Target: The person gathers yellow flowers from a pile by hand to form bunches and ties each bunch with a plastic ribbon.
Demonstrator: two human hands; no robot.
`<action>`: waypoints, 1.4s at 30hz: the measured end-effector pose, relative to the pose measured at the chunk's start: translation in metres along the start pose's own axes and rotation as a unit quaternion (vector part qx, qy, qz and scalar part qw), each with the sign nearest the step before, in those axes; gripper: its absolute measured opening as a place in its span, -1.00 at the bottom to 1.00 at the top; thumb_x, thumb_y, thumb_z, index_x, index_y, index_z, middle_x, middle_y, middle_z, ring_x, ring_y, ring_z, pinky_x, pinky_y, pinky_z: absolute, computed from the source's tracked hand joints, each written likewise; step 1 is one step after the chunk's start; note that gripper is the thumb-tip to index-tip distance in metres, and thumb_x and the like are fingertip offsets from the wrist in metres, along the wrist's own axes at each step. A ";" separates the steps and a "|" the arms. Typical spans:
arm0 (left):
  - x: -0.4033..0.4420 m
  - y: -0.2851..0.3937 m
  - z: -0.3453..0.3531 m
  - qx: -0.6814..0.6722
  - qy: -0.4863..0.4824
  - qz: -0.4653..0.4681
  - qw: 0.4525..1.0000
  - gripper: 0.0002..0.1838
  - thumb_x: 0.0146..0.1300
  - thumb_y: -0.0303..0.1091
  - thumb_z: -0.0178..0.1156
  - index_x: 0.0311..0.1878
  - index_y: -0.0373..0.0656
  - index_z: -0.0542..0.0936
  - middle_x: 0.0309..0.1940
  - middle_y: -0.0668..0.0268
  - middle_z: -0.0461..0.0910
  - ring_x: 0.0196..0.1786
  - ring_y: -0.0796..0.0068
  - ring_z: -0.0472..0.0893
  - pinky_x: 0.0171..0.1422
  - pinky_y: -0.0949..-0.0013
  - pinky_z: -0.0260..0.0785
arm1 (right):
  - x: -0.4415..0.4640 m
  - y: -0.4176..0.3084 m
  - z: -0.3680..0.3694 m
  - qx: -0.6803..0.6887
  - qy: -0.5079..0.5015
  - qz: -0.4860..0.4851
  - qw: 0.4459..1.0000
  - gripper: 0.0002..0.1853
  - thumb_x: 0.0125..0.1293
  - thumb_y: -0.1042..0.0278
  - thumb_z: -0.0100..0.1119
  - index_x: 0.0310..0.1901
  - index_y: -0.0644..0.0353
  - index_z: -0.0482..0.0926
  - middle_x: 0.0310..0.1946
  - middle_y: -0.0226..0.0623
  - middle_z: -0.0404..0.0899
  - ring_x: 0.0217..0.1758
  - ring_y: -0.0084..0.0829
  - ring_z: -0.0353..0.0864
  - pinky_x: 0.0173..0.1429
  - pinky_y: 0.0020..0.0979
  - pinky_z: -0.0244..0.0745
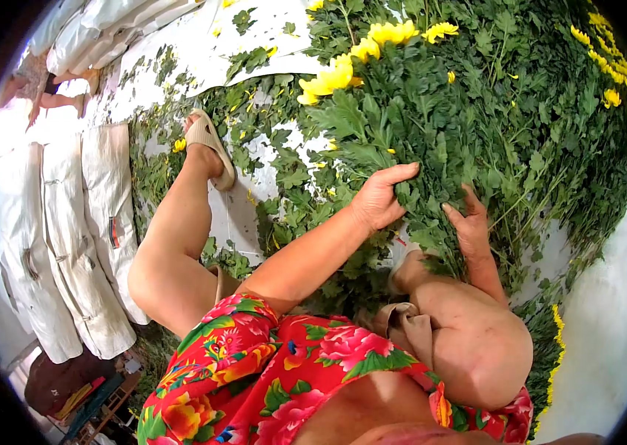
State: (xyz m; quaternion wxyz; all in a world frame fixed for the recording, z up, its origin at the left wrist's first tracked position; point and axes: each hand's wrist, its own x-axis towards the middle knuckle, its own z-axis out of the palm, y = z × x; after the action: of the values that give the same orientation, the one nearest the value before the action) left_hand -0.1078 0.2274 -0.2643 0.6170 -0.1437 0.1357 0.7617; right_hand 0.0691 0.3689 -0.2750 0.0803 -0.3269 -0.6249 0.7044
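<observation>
A leafy bunch of yellow chrysanthemums [417, 122] rises between my hands. Its row of yellow blooms [339, 74] points away to the upper left. My left hand [382, 197] is closed on the left side of the bunch, thumb laid over the leaves and the other fingers partly hidden. On the right, lower down, my right hand [470, 222] curls round the stems, with thumb and forefinger showing at the leaves. The lower stem ends hang among leaves between my knees and are hard to make out.
A big heap of cut chrysanthemums [551, 126] lies right of the bunch. Loose leaves [291, 174] litter the floor around my sandalled foot [210, 144]. White wrapped bundles [61, 237] lie at left. Another person's legs [61, 96] show at upper left. White sheeting [610, 319] covers the right side.
</observation>
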 end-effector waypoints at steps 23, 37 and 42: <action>-0.021 0.011 -0.048 0.078 0.216 0.090 0.969 -0.54 0.39 -0.16 0.21 0.27 -0.16 0.50 0.19 0.18 0.57 0.21 0.17 0.55 0.37 0.02 0.36 | 0.058 0.063 -0.062 -0.234 0.164 0.023 0.958 -0.38 0.38 0.24 0.27 0.36 0.36 0.32 0.17 0.03 0.51 0.16 -0.11 0.56 0.12 -0.08 0.54; -0.003 0.033 -0.019 0.146 0.071 0.111 0.980 0.11 0.08 0.60 -0.04 0.53 -0.03 0.15 0.45 0.21 0.29 0.46 0.15 0.32 0.52 -0.07 0.18 | 0.047 -0.114 -0.016 0.015 0.046 -0.186 0.981 -0.59 0.44 0.53 0.10 0.30 0.25 0.46 0.06 -0.26 0.63 0.01 -0.49 0.60 0.12 -0.43 0.48; -0.011 0.056 -0.007 0.201 0.072 0.161 0.964 0.32 -0.19 0.76 -0.11 0.55 -0.01 0.09 0.49 0.17 0.22 0.49 0.12 0.25 0.54 -0.09 0.12 | 0.026 -0.096 0.031 -0.233 -0.021 -0.285 0.930 -0.51 0.33 0.66 0.14 0.30 0.22 0.49 0.04 -0.26 0.65 0.01 -0.47 0.59 0.20 -0.38 0.44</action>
State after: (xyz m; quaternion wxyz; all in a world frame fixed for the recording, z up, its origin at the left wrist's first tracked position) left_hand -0.1599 0.2036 -0.2649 0.4910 -0.0471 0.3514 0.7958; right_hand 0.0034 0.3765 -0.1943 0.1856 -0.1298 -0.8397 0.4936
